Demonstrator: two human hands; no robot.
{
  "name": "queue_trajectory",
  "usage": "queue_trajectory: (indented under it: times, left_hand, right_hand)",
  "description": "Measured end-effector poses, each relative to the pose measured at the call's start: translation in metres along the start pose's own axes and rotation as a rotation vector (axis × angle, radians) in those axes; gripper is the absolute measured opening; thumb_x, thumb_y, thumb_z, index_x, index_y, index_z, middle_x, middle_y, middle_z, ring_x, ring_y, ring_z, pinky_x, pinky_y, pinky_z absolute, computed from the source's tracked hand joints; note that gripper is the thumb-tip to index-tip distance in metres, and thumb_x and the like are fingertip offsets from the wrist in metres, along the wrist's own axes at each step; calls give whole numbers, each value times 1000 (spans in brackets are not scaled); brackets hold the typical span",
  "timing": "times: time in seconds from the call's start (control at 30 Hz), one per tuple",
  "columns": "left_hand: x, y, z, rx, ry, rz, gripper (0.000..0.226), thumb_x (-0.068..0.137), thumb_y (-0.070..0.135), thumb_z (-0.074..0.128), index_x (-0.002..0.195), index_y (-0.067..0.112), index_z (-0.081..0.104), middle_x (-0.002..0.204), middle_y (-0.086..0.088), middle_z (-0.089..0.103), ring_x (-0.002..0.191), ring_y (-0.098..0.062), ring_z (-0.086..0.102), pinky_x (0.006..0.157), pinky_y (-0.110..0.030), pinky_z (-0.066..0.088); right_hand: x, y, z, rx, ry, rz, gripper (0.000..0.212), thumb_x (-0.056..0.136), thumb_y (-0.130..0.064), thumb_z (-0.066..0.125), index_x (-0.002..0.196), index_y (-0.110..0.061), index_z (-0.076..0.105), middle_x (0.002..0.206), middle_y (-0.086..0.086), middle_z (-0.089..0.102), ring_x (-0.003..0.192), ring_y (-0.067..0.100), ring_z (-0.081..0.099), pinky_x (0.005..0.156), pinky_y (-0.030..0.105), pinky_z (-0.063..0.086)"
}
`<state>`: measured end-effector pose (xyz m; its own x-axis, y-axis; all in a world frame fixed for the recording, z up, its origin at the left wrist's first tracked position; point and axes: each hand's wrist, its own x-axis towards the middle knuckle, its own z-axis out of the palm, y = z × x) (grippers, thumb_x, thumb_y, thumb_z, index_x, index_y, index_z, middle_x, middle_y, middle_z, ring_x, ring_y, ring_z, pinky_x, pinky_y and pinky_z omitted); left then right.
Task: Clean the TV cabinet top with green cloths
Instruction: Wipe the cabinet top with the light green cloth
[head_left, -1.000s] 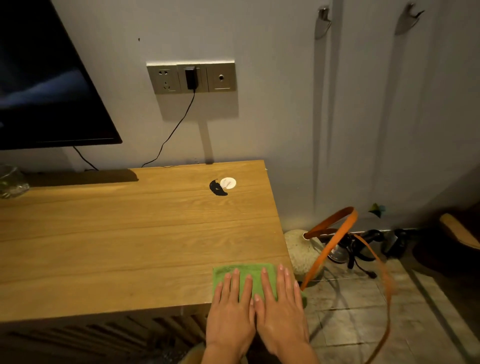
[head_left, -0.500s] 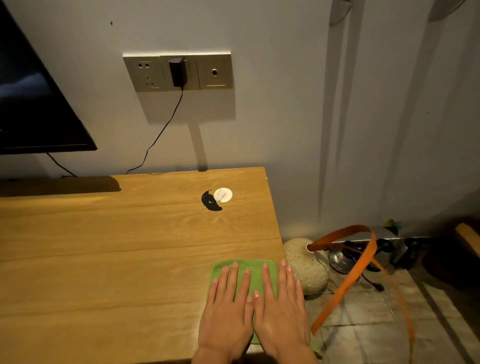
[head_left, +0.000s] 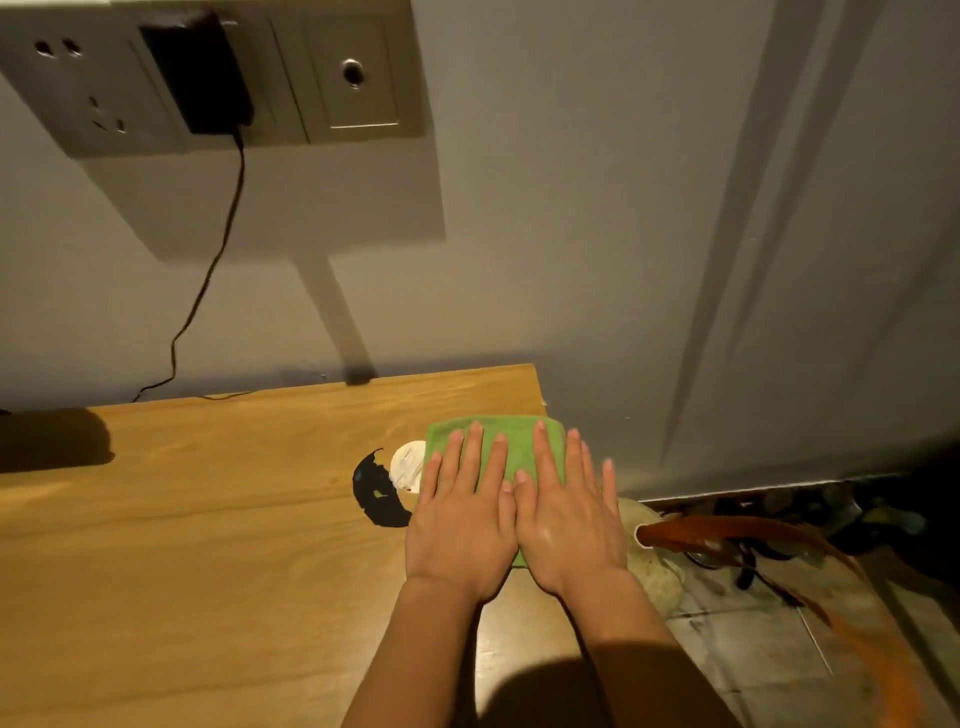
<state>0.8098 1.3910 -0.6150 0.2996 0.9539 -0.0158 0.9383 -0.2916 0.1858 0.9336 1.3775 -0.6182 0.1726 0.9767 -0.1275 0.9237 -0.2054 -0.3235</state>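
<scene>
A folded green cloth (head_left: 511, 441) lies near the far right corner of the wooden cabinet top (head_left: 208, 519), its right edge at the cabinet's side edge. My left hand (head_left: 462, 512) and my right hand (head_left: 566, 514) press flat on the cloth side by side, fingers straight and pointing toward the wall. The cloth's near part is hidden under my palms. A black cable-hole mark (head_left: 376, 493) and a white round sticker (head_left: 408, 462) sit just left of the cloth; the cloth touches the sticker's edge.
A wall socket panel (head_left: 218, 78) with a black plug and cable (head_left: 208, 270) hangs above the cabinet. To the right, on the floor, lie a pale stone (head_left: 657, 566), an orange strap (head_left: 727, 530) and dark clutter along the wall.
Both hands have pushed the green cloth away from the near edge toward the wall, up beside the black mark and white sticker. The view has moved closer and the TV has left the frame.
</scene>
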Motion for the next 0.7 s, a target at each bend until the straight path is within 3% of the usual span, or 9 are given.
queue_trajectory:
  times: [0.37,0.7]
  left_hand:
    - [93,-15,0,-12,-11,-33,56,102,41,2,155,26,-7,163,-1,-15,148,-16,-19,120,-41,-6]
    - [79,-14,-3,-25,-56,5,55,103,41,6,155,25,-5,163,-1,-14,148,-18,-18,121,-41,-6]
  right_hand:
    - [102,-7,-5,37,-65,59,59,98,-56,5,151,-43,-19,162,14,21,151,28,11,118,57,-12]
    - [74,-8,-7,109,-80,100,56,100,-55,7,152,-45,-13,164,14,14,152,33,3,120,56,1]
